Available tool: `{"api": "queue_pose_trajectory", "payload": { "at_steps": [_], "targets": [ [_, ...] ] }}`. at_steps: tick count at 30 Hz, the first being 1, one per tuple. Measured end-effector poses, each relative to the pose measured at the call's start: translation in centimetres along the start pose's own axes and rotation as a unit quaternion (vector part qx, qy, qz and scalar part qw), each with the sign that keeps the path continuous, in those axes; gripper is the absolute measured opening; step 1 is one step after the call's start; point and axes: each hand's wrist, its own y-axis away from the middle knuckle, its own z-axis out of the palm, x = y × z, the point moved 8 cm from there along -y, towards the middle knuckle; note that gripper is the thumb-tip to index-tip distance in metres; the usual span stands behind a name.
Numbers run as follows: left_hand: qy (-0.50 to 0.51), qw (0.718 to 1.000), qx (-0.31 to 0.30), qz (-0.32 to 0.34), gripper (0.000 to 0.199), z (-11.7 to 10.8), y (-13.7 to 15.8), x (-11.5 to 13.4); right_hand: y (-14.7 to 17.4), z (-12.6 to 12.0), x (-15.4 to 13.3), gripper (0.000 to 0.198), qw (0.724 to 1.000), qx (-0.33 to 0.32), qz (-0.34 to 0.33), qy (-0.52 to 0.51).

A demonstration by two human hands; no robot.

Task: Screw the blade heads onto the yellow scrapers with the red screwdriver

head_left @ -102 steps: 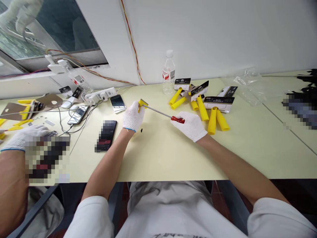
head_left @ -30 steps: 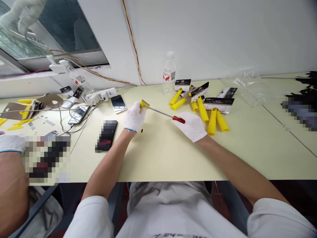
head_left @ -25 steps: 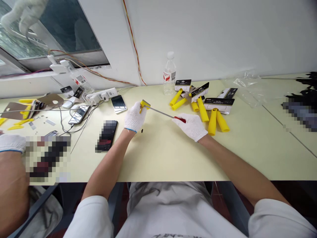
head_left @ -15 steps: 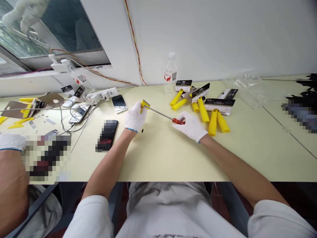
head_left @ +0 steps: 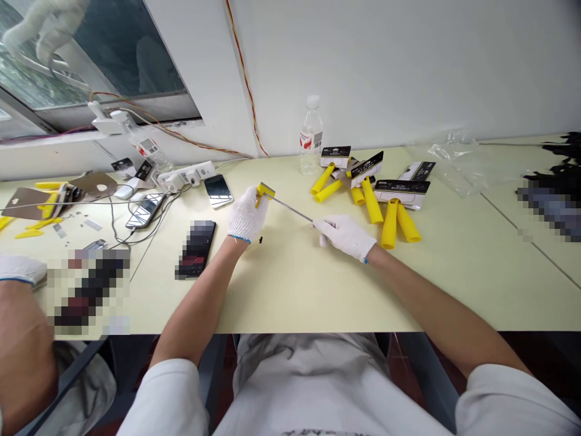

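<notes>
Both my hands wear white knit gloves. My left hand [head_left: 245, 215] grips a small yellow and metal part [head_left: 264, 191] held just above the pale yellow table [head_left: 290, 284]. My right hand [head_left: 345, 236] is closed around the handle of a screwdriver, and the handle is hidden inside the glove. The steel shaft of the screwdriver [head_left: 293, 209] runs up and left from that hand, and its tip meets the yellow part. A tiny black piece [head_left: 260, 240] lies on the table by my left wrist.
Several yellow handles and black-labelled packs [head_left: 376, 188] lie behind my right hand. A water bottle [head_left: 310, 133] stands by the wall. Phones [head_left: 218, 189] and a power strip [head_left: 184, 175] with cables sit at the left. A co-worker's gloved hand [head_left: 16, 269] is at the far left.
My right hand has rolled over the screwdriver handle, so the red handle no longer shows. My left hand and the yellow part have stayed put. The co-worker's hand has drawn back left.
</notes>
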Motion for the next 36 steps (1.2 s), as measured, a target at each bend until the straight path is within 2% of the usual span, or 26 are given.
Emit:
{"api": "queue_pose_trajectory", "payload": {
  "at_steps": [1,3,6,9,13,16,18,20,22,24,25,27,30,34,36],
  "targets": [
    [0.003,1.000,0.003,0.005,0.010,0.1,0.0,0.0,0.0,0.5,0.4,0.057,0.999,-0.028,0.033,-0.033],
    [0.002,1.000,0.007,0.006,0.011,0.2,0.1,-0.1,0.0,0.5,0.7,0.045,0.996,-0.028,0.058,-0.058],
    [-0.015,1.000,-0.009,-0.012,0.012,0.7,0.0,-0.3,-0.3,-0.9,0.4,0.031,0.997,0.071,0.003,-0.002],
    [0.003,0.999,-0.026,-0.028,0.010,1.0,-0.1,-0.3,-0.1,-1.9,-0.1,0.020,0.982,0.155,-0.068,0.083],
    [0.028,0.999,-0.016,-0.024,0.010,0.7,-0.1,-0.1,0.4,-1.9,-1.0,0.027,0.953,0.194,-0.128,0.192],
    [0.033,0.999,-0.015,-0.017,0.020,0.5,0.0,0.0,0.6,-2.2,-1.3,0.031,0.953,0.199,-0.125,0.191],
    [0.037,0.999,-0.018,-0.015,0.031,0.5,0.1,0.1,0.3,-2.3,-1.0,0.039,0.973,0.170,-0.095,0.127],
    [0.040,0.999,-0.022,-0.014,0.035,0.4,0.1,0.3,-0.1,-1.7,0.1,0.053,0.995,0.090,-0.022,0.021],
    [0.042,0.999,-0.024,-0.014,0.025,0.3,0.2,0.5,-0.1,-0.6,1.2,0.059,0.995,-0.003,0.067,-0.077],
    [0.043,0.999,-0.026,-0.018,0.014,0.2,0.2,0.6,0.1,-0.1,1.6,0.053,0.987,-0.036,0.100,-0.117],
    [0.044,0.998,-0.028,-0.020,0.010,0.2,0.2,0.6,0.0,-0.4,1.4,0.049,0.990,-0.019,0.086,-0.107],
    [0.045,0.998,-0.032,-0.026,0.008,0.2,0.3,0.6,-0.2,-1.6,0.8,0.042,0.997,0.062,0.024,-0.045],
    [0.047,0.998,-0.034,-0.033,0.010,0.2,0.3,0.5,0.0,-2.6,0.0,0.029,0.982,0.164,-0.058,0.068],
    [0.050,0.998,-0.028,-0.037,0.009,0.2,0.2,0.4,0.4,-2.4,-1.0,0.025,0.956,0.201,-0.129,0.171],
    [0.054,0.998,-0.024,-0.034,0.009,0.2,0.2,0.4,0.5,-2.6,-1.2,0.029,0.950,0.211,-0.132,0.189]
  ]
}}
